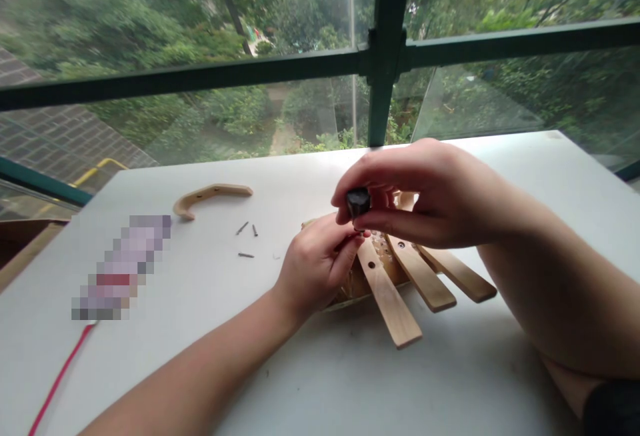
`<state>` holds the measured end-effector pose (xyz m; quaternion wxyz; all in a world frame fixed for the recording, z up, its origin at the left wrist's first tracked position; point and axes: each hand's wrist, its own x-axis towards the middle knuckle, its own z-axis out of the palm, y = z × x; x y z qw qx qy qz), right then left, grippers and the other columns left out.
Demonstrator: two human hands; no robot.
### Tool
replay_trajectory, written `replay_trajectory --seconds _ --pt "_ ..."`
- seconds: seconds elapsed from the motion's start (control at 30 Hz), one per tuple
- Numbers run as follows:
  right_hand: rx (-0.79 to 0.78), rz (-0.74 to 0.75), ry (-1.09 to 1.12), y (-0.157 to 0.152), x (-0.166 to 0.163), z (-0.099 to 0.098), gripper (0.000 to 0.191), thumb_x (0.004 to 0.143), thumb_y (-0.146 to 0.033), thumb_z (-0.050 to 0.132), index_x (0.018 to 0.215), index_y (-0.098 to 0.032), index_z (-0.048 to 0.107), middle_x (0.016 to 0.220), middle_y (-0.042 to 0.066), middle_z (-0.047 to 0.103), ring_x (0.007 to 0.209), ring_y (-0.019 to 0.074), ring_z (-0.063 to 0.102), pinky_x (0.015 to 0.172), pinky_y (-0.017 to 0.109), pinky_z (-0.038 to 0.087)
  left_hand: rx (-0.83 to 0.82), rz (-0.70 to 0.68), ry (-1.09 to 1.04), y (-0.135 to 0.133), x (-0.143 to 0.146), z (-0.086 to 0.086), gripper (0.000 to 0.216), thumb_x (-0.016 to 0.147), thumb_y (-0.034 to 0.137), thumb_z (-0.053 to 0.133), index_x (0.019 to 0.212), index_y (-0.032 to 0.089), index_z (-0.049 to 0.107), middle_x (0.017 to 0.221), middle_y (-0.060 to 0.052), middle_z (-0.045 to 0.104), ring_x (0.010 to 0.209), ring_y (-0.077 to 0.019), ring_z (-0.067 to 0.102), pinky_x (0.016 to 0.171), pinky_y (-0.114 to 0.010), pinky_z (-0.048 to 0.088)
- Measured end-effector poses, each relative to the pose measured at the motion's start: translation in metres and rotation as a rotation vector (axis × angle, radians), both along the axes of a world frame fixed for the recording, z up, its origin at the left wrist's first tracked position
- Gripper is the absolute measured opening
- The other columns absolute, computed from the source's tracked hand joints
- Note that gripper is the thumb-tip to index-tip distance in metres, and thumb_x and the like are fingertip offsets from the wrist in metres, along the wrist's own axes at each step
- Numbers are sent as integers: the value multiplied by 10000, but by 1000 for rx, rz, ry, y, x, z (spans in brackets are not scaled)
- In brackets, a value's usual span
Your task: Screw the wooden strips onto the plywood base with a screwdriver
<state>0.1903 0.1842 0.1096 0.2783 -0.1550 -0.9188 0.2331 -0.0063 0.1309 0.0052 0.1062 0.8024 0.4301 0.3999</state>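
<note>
My right hand (420, 189) is closed around the black handle of a screwdriver (359, 202), which points down. Below it, my left hand (320, 256) pinches its thumb and fingertips together near the screwdriver's tip; what lies between them is hidden. Both hands are over a brown wooden base (345, 289), mostly covered by them. A light wooden hook piece (393, 303) with a dark hole sticks out of the base toward me, close to my left fingertips. Beside it lie a second wooden piece (430, 283), with a screw in its hole, and a third wooden piece (467, 276).
Left of the base, a loose curved wooden hook (215, 191) and several screws, one a lone screw (246, 255), lie on the white table (280, 389). A blurred-out object (123, 266) with a red cord (63, 379) is at the left. A green-framed window (385, 49) stands behind.
</note>
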Motion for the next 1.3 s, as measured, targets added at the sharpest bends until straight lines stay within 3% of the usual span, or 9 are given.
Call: replay_trajectory --seconds 0.13,0.33,0.63,0.73,0.8,0.9,1.13,1.3 --pt "15 -58 20 0 -5 -4 165 854 -237 668 990 -148 642 870 -6 681 678 77 599 645 204 484 0 -1 18 1 -1 -2 99 912 174 573 925 179 670 840 -31 684 781 -153 614 725 -271 490" --pt "74 -5 62 -1 -11 -9 156 850 -276 692 912 -159 609 762 -46 594 603 39 491 595 176 417 72 -13 38 2 -2 -2 72 893 147 568 894 171 636 898 -34 697 870 -169 638 784 -276 505" --pt "43 -53 75 0 -12 -12 197 866 -325 660 923 -161 567 800 -42 573 650 49 501 612 177 433 29 -34 21 1 -1 -2 121 920 163 543 987 177 643 881 -26 690 833 -157 640 755 -271 491" --pt "-68 24 88 0 -8 -11 201 878 -215 593 1066 -146 581 960 9 644 782 94 604 700 213 504 -10 -38 -1 1 -1 -1 100 925 185 550 967 179 640 889 -28 682 841 -160 631 748 -274 483" --pt "-124 74 89 -1 -4 -8 314 844 -94 548 1152 -141 579 1092 46 663 904 131 644 780 240 532 -39 -43 -1 2 -1 1 99 928 196 551 956 181 644 901 -32 678 850 -164 624 746 -279 479" --pt "-160 100 85 -1 -2 -5 365 799 -26 557 1140 -146 604 1076 55 687 936 149 664 805 244 547 -34 -47 5 2 0 2 100 932 191 547 912 178 644 916 -38 676 869 -163 622 756 -278 478" --pt "-111 43 70 2 -2 -3 171 853 -165 640 1020 -131 642 914 44 695 774 128 652 716 251 552 18 -36 7 2 1 0 89 924 162 553 901 183 636 927 -33 679 890 -158 624 781 -274 480" --pt "-145 11 69 5 0 -3 173 859 -296 678 937 -145 647 864 40 687 764 133 635 717 260 547 10 -34 16 2 1 0 113 929 179 551 984 197 649 910 -35 672 862 -165 622 757 -283 479"
